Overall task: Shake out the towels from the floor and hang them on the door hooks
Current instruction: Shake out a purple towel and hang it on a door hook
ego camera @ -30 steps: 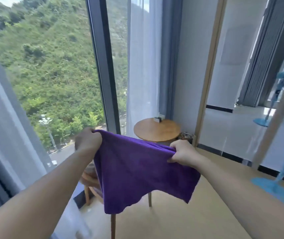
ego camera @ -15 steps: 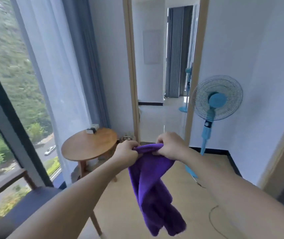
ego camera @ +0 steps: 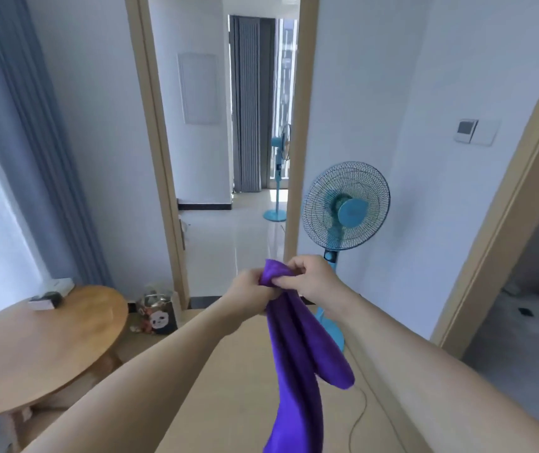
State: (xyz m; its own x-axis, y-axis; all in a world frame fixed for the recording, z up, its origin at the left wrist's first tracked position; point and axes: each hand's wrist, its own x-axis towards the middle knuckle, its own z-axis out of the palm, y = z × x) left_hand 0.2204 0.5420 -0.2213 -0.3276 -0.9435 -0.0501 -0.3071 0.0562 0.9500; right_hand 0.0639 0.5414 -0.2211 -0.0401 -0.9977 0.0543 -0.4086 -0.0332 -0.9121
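view swung R since prev | L hand [ego camera: 251,291] + R hand [ego camera: 310,278] both clutch bunched purple towel [ego camera: 297,361]

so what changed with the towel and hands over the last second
The left hand and right hand came together, so the purple towel, earlier stretched wide, now hangs bunched in a narrow fold. The view turned from the window toward the doorway. Both hands still grip the top edge.

Round table [ego camera: 49,348] bears small box [ego camera: 46,300]; floor [ego camera: 229,371] bears fan [ego camera: 343,217].
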